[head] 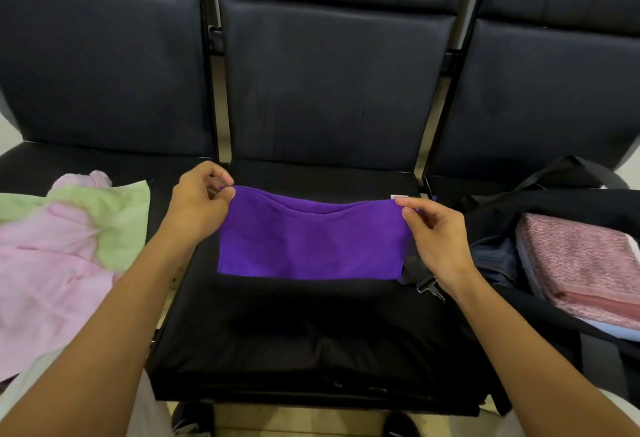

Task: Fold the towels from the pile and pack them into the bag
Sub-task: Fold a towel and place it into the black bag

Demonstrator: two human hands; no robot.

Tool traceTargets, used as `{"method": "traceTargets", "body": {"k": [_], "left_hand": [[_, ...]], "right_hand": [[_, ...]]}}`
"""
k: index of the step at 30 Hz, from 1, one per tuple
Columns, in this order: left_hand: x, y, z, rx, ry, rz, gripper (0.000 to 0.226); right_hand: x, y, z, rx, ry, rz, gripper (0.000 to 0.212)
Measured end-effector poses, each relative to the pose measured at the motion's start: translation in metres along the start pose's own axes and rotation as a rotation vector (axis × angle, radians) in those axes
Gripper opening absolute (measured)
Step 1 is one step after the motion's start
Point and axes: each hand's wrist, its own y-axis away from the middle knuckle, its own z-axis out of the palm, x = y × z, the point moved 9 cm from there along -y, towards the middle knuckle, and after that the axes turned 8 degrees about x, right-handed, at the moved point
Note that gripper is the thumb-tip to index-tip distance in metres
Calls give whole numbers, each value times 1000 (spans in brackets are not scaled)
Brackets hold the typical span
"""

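Note:
A purple towel [311, 242], doubled over, hangs above the middle black seat [304, 339]. My left hand [199, 203] pinches its upper left corners and my right hand [438, 234] pinches its upper right corners, by a small white tag. The pile of pink and light green towels [65, 239] lies on the left seat. On the right seat an open black bag [540, 208] holds a folded pink patterned towel [581, 260] on top of other folded cloth.
Dark padded backrests [332, 90] rise behind the three seats, with metal frame bars between them. A bag strap with a metal clip [427, 286] lies at the middle seat's right edge. My shoes and pale floor show below the seat front.

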Motion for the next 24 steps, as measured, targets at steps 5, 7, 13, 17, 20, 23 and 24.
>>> {"method": "traceTargets", "body": {"k": [5, 7, 13, 17, 20, 23, 24], "left_hand": [[1, 1, -4, 21, -20, 18, 11], [3, 1, -8, 37, -27, 32, 11], [7, 2, -16, 66, -126, 89, 15], [7, 2, -15, 56, -222, 116, 16], [8, 1, -18, 58, -229, 122, 15], [6, -1, -17, 32, -235, 108, 14], [4, -1, -15, 15, -224, 91, 13]], "right_hand": [[7, -2, 3, -25, 89, 38, 26], [11, -2, 6, -51, 143, 47, 20], [13, -3, 4, -72, 289, 39, 17], [9, -5, 4, -77, 416, -15, 16], [11, -5, 4, -84, 309, 60, 25], [13, -2, 5, -68, 93, 200, 32], [14, -2, 6, -55, 28, 243, 33]]}}
